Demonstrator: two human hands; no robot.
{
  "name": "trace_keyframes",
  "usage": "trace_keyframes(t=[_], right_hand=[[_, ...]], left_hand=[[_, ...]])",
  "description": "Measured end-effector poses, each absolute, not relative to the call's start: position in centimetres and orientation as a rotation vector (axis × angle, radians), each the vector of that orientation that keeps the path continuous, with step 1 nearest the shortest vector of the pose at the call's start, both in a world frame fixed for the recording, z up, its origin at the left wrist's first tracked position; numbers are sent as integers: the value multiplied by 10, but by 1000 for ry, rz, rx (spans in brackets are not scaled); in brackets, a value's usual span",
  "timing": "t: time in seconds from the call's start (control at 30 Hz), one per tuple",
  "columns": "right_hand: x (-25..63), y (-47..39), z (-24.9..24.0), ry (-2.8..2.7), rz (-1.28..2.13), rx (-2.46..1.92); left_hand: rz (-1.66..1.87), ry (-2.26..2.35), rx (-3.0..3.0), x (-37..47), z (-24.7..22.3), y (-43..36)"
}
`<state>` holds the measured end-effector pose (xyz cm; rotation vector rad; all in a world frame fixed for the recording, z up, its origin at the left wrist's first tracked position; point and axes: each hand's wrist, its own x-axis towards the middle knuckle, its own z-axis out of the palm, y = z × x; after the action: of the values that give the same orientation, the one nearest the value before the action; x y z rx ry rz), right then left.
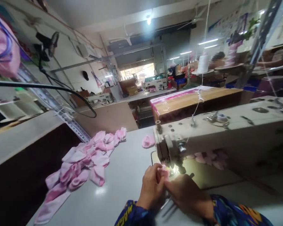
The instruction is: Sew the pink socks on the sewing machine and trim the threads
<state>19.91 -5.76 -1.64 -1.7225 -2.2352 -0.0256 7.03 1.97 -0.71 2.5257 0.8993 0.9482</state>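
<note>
Close to the needle of a sewing machine [217, 128], a small piece of pink fabric [164, 172] is pinched between both hands. My left hand [151, 185] closes its fingers on the fabric's left side. From the right, my right hand [187, 191] reaches in under the lit needle area, its fingertips meeting the same cloth. The needle and presser foot are largely hidden by glare and the machine head. A heap of pink fabric pieces [85, 163] lies on the table [122, 169] to the left. One loose pink piece [148, 141] rests just behind the machine head.
More pink pieces [211, 158] lie beneath the machine arm. Behind it stands a cardboard box [193, 99]. A white thread cone [203, 64] feeds thread down to the machine. A black cable [68, 89] hangs at left beside a slanted metal post [77, 127]. Another person sits far right.
</note>
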Motion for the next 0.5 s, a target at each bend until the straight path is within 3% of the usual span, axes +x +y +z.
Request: trace_keyframes(t=[0.13, 0.27, 0.4, 0.5], right_hand=[[202, -60, -18, -2302, -82, -1621], [204, -60, -15, -2338, 29, -1642], [203, -61, -14, -2315, 74, -1686], [202, -64, -13, -2303, 118, -1734]], left_hand=[[1105, 941, 2680, 79, -7, 21], [1248, 371, 3057, 74, 3, 29], [1016, -180, 3212, 68, 17, 35], [822, -95, 3145, 70, 20, 39]])
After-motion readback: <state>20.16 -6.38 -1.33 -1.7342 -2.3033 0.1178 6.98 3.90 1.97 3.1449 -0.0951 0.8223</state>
